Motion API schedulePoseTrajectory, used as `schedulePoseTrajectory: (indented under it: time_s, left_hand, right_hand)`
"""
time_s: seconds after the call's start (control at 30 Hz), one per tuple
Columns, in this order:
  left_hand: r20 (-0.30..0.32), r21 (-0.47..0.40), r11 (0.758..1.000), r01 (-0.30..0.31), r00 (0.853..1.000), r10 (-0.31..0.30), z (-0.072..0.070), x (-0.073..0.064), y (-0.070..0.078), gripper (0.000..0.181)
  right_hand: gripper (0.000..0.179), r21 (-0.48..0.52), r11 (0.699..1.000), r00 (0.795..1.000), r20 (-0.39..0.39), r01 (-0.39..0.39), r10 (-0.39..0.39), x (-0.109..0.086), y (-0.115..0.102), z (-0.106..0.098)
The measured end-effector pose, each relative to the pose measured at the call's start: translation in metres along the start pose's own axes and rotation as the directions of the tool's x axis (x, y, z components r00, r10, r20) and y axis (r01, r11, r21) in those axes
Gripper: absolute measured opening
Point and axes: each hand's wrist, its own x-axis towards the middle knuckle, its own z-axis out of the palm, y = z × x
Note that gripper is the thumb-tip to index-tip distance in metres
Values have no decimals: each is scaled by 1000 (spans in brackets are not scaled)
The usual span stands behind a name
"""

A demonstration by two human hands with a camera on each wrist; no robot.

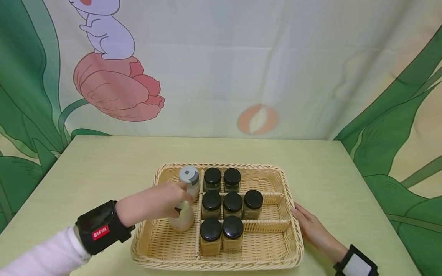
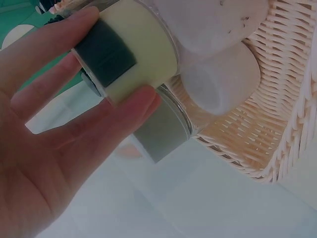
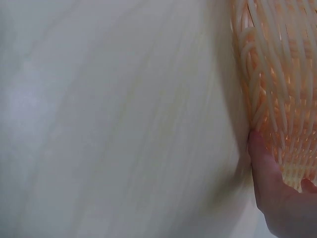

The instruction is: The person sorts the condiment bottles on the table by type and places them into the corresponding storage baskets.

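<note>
With its fingers and thumb round the pale yellow lid (image 2: 153, 42), my left hand (image 1: 165, 201) grips a seasoning jar (image 1: 182, 220) in the wicker basket's left compartment. That lid has a dark green flap. Just behind it stands a second seasoning jar (image 1: 189, 180) with a grey-and-white lid; in the left wrist view its grey lid (image 2: 166, 131) is beside my fingers. My right hand (image 1: 314, 230) rests against the outer right side of the wicker basket (image 1: 295, 245), with fingers touching the weave. Part of the gripped jar is hidden behind my left hand in the head view.
Several square glass jars with black lids (image 1: 233, 201) stand in three rows in the basket's right-hand compartments. Woven dividers (image 1: 266, 226) separate the rows. The basket sits on a pale wooden table (image 1: 114, 161), with a printed curtain (image 1: 207, 76) behind.
</note>
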Motion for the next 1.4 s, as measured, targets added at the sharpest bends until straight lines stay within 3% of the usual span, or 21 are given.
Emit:
schedulePoseTrajectory:
  time_s: [0.13, 0.67, 1.07, 1.23, 1.4]
  left_hand:
    - [-2, -30, 999, 19, 1000, -19, 1, -1, 1, 32]
    - [-63, 47, 996, -70, 995, 73, 5, -1, -6, 32]
    - [-180, 60, 987, -148, 971, 157, 15, -7, -14, 36]
    - [-209, 27, 988, -155, 965, 157, 18, -9, -17, 39]
    - [-223, 4, 995, -98, 970, 96, 21, -12, -18, 41]
  right_hand:
    - [77, -8, 1000, 1000, -7, 0, 0, 1, 0, 0]
    - [81, -17, 1000, 999, -21, -25, 24, 0, -3, 0]
    - [77, -13, 1000, 1000, -6, -17, 16, -1, -2, -1]
    - [77, -7, 1000, 1000, 1, -19, 19, -2, -2, -1]
    - [75, 0, 1000, 1000, -3, -31, 31, -2, -3, -1]
